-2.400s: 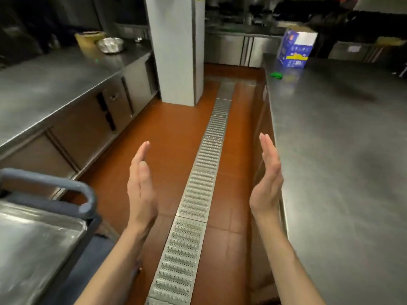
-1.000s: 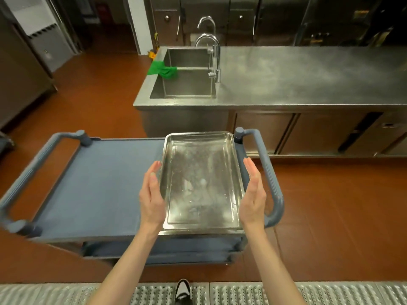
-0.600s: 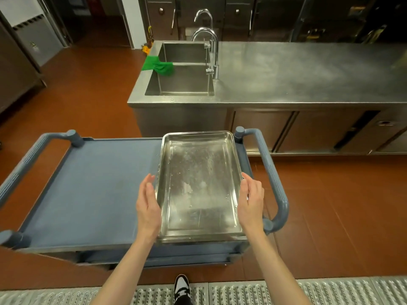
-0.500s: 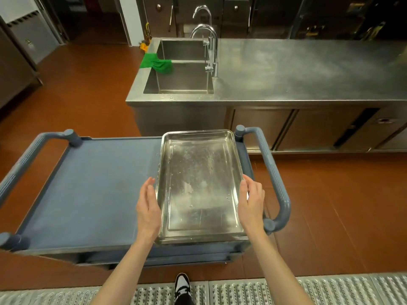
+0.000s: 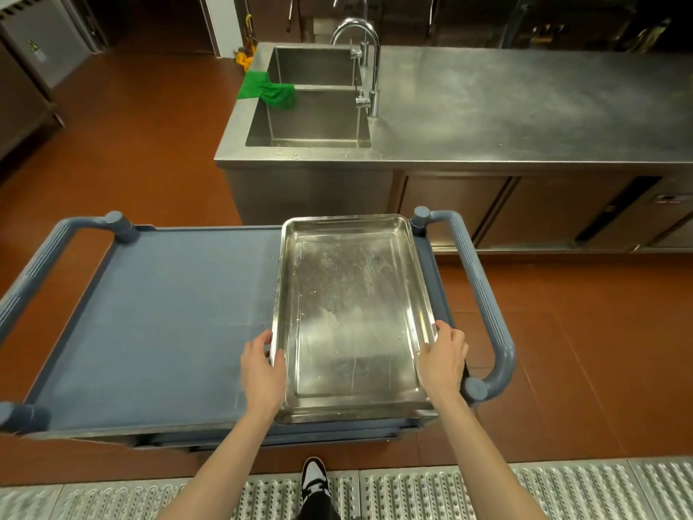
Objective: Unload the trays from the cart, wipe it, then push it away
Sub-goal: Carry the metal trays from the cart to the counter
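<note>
Unloading is in hand: our left hand (image 5: pixel 262 373) and right hand (image 5: pixel 442 360) grip the long rims of the tray (image 5: pixel 352 317) on the cart (image 5: pixel 157 317). Next we need a level lift clear of the handle.

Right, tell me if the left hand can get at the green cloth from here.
Probably not: the left hand grips the tray, and the green cloth hangs on the sink beyond the cart.
</note>
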`<state>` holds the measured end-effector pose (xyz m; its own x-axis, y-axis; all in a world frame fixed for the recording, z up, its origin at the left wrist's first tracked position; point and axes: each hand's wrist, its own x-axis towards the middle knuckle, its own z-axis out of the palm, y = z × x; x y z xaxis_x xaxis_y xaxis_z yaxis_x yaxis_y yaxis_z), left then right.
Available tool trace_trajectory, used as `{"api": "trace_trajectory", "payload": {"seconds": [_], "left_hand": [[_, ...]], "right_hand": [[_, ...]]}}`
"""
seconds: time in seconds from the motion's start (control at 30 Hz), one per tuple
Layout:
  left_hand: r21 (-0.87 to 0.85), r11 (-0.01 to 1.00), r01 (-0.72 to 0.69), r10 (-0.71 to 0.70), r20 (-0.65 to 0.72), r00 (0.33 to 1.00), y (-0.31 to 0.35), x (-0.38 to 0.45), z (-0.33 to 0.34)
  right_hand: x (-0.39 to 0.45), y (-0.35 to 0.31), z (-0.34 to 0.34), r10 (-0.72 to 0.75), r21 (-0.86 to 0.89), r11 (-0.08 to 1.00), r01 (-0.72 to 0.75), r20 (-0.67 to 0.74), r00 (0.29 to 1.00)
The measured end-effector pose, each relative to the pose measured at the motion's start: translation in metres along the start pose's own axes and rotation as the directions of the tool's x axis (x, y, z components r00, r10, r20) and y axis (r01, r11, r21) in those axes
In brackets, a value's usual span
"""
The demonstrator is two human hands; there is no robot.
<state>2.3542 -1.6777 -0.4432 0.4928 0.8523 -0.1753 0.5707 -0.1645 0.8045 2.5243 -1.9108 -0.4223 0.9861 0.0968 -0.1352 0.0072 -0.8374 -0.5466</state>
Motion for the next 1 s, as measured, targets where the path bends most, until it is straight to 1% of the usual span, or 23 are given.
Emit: {"api": "trace_trajectory", "payload": {"seconds": [0.13, 0.23, 0.5, 0.7, 0.77, 0.8, 0.9, 1.0], "left_hand": [[0.054, 0.999, 0.005, -0.004, -0.019, 1.0, 0.002, 0.005, 0.0], [0.069, 0.997, 0.039, -0.037, -0.022, 0.999, 0.006, 0.01, -0.001], [0.169, 0.981, 0.1, -0.099, -0.013, 0.995, 0.014, 0.018, -0.002], [0.209, 0.969, 0.128, -0.13, -0.005, 0.992, 0.02, 0.017, -0.001], [0.208, 0.968, 0.139, -0.142, 0.0, 0.99, 0.024, 0.016, 0.0], [0.207, 0.969, 0.136, -0.139, 0.0, 0.99, 0.026, 0.015, 0.001], [0.196, 0.976, 0.098, -0.097, -0.011, 0.995, 0.029, 0.01, 0.002], [0.162, 0.984, 0.068, -0.063, -0.032, 0.997, 0.028, 0.007, 0.0]], "right_hand": [[0.009, 0.003, 0.002, 0.033, -0.018, 0.999, -0.033, -0.032, 0.999], [0.013, 0.005, 0.003, 0.03, -0.037, 0.999, -0.032, -0.043, 0.999], [0.017, 0.002, 0.007, 0.044, -0.119, 0.992, -0.048, -0.035, 0.998], [0.019, 0.001, 0.006, 0.054, -0.15, 0.987, -0.053, 0.0, 0.999], [0.019, 0.001, 0.006, 0.054, -0.13, 0.99, -0.053, 0.005, 0.999], [0.019, 0.0, 0.006, 0.056, -0.093, 0.994, -0.055, 0.007, 0.998], [0.018, -0.001, 0.003, 0.061, 0.022, 0.998, -0.06, -0.01, 0.998], [0.016, 0.002, -0.002, 0.046, 0.07, 0.997, -0.043, -0.044, 0.998]]}}
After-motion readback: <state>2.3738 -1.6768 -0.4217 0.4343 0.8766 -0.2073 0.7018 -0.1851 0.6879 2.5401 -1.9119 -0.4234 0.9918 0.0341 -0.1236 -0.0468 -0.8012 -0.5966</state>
